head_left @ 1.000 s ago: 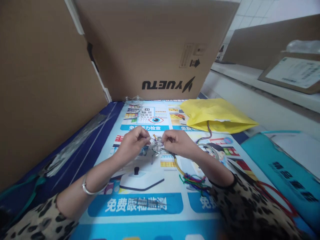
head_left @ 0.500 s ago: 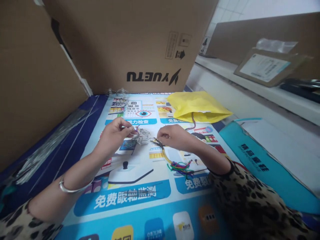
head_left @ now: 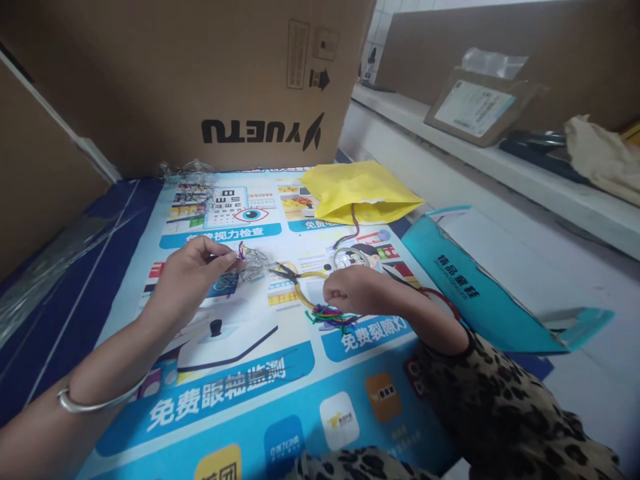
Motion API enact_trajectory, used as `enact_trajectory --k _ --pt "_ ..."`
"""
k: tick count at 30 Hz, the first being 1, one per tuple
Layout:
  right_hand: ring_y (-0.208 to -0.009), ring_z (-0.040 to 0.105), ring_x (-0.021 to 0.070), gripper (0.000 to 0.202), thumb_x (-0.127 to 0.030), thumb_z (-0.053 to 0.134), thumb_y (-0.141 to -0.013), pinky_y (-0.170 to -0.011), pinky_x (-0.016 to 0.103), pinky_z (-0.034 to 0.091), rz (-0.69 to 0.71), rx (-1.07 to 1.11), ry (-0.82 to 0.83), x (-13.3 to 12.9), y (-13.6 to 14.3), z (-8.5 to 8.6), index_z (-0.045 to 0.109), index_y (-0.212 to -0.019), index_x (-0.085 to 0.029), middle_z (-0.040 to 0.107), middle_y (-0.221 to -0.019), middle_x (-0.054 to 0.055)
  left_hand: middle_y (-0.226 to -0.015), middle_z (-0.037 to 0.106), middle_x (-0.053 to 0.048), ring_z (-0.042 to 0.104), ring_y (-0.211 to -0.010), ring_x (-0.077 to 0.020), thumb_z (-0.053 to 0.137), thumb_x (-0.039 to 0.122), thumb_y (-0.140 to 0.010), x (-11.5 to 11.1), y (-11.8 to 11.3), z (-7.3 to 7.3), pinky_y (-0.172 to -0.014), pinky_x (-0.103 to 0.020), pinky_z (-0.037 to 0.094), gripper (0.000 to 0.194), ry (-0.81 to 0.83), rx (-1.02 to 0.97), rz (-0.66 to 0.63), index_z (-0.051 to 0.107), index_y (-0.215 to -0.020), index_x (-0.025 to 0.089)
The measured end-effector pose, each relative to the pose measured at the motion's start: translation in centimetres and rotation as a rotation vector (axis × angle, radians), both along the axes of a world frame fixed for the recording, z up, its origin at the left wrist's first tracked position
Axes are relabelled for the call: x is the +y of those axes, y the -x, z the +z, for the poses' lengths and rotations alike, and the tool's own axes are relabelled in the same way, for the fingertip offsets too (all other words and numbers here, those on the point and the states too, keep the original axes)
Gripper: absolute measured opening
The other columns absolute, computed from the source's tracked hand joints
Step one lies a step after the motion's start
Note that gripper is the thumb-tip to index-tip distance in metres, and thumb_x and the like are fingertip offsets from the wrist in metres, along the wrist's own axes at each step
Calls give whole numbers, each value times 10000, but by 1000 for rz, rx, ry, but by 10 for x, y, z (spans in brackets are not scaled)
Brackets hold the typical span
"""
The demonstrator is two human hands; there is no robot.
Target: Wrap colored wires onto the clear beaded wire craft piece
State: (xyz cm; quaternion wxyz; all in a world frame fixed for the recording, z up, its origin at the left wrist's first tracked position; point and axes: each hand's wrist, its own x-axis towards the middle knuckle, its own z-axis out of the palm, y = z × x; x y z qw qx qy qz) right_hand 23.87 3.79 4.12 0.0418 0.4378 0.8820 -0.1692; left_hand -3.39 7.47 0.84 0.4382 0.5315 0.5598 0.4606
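My left hand [head_left: 200, 270] pinches a small purple-and-yellow cord [head_left: 241, 251] at the edge of a tangle of thin pale wire [head_left: 256, 265]. To the right lies a pair of pliers [head_left: 294, 275] with yellow handles, its jaws apart and pointing toward the tangle. My right hand [head_left: 350, 290] is closed in a fist beside the pliers' handles; whatever its fingers hold, if anything, is hidden. Just below that fist sits a bunch of coloured cords [head_left: 333, 318], green, purple, red and blue.
A yellow pouch [head_left: 363, 193] with a braided cord [head_left: 356, 223] at its mouth lies toward the back. More wire [head_left: 187, 177] is heaped by the cardboard box [head_left: 225, 67]. A teal box flap [head_left: 460, 280] stands at right, a printed poster [head_left: 240, 393] underneath.
My right hand has moved rightward, away from the pliers' jaws to beside the handles. The view has turned to the right. My left hand keeps its pinch by the wire tangle.
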Motion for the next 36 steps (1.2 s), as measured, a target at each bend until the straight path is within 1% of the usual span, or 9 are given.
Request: enact_trajectory --k 5,11,16,22,27,30,33,34,36 --pt "-602 462 97 142 -90 484 -697 -539 223 256 17 53 10 -12 -15 -6 599 -705 -173 614 -706 0 -700 683 -6 673 -741 -174 656 295 -718 -2 -1 1 -768 -315 459 172 -8 10 -14 550 -786 178" --pt "-676 513 122 195 -100 504 -694 -549 230 280 28 33 41 -11 -18 -14 627 -821 -182 639 -802 22 -693 677 7 662 -721 -155 644 274 -735 -3 2 5 -765 -297 464 156 -53 -24 -24 546 -817 184" --pt "-670 515 131 158 -129 507 -711 -535 246 259 26 -18 13 -10 -20 -18 627 -799 -181 640 -797 26 -699 674 14 661 -740 -150 639 251 -749 -5 2 7 -751 -276 456 144 -26 44 -29 539 -836 195" --pt "-707 534 140 134 -137 504 -751 -557 249 275 13 -12 -30 -13 -22 -17 625 -796 -171 645 -817 40 -748 683 -7 664 -789 -173 629 267 -765 -6 2 6 -734 -276 454 165 -47 167 -45 537 -885 202" --pt "-723 546 153 152 -122 496 -734 -565 248 281 14 -79 -7 -12 -16 -17 625 -792 -176 649 -830 45 -794 693 -17 658 -844 -188 588 247 -778 -6 3 8 -767 -291 439 158 -54 254 -49 555 -925 201" --pt "-717 547 153 143 -114 475 -743 -568 246 284 14 -105 -7 -12 -12 -18 603 -743 -177 636 -800 39 -776 683 -14 657 -823 -180 559 202 -767 -4 7 8 -774 -294 438 130 -93 242 -63 555 -896 190" --pt "-702 550 150 137 -104 473 -749 -568 246 289 -3 -99 3 -13 -11 -19 590 -730 -174 632 -780 35 -743 653 -6 663 -765 -182 546 204 -743 0 15 9 -710 -285 455 94 -128 187 -134 539 -835 185" --pt "-695 549 152 126 -103 482 -742 -564 247 287 -5 -86 2 -13 -12 -20 587 -727 -173 631 -763 34 -748 647 -8 666 -770 -187 550 208 -733 2 19 11 -705 -285 459 87 -122 191 -161 536 -815 183" --pt "-692 547 150 138 -93 470 -756 -564 249 285 -3 -57 -13 -13 -14 -21 576 -721 -174 630 -762 34 -739 644 -10 668 -779 -193 548 207 -726 4 27 14 -696 -284 459 83 -103 223 -171 541 -805 181"
